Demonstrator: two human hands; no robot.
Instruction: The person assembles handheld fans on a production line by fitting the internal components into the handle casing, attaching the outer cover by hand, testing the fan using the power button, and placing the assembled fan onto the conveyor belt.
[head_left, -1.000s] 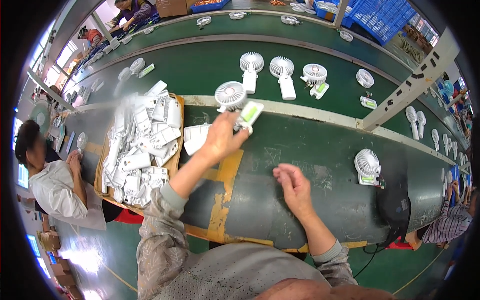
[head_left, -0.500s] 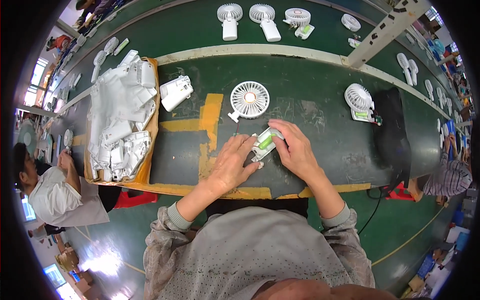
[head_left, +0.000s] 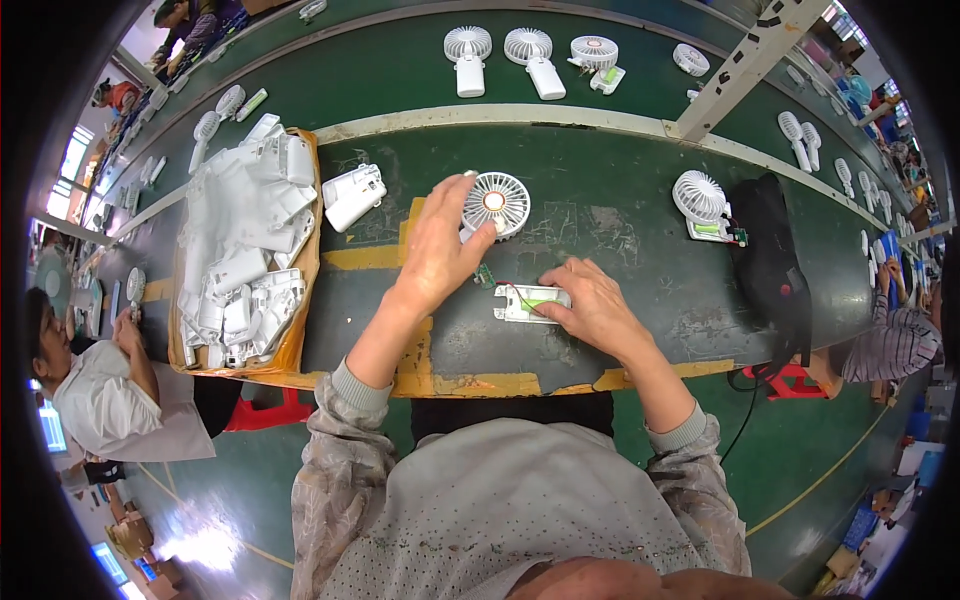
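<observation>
My left hand is at the left side of a round white fan head, its fingers and thumb curved round the rim. The fan head lies face up on the dark bench. My right hand holds the right end of a white handle shell between thumb and fingers. Inside the shell lies a green battery, partly hidden by the thumb. A small green circuit board rests just off the shell's left end, with a thin wire near it.
A box heaped with white plastic shells stands on the left, two loose shells beside it. To the right sit another opened fan and a black bag. Several fans lie beyond the rail. A co-worker sits at left.
My left hand has left the handle shell and moved up and left to the fan head. The shell has turned nearly level under my right hand, and the circuit board now shows.
</observation>
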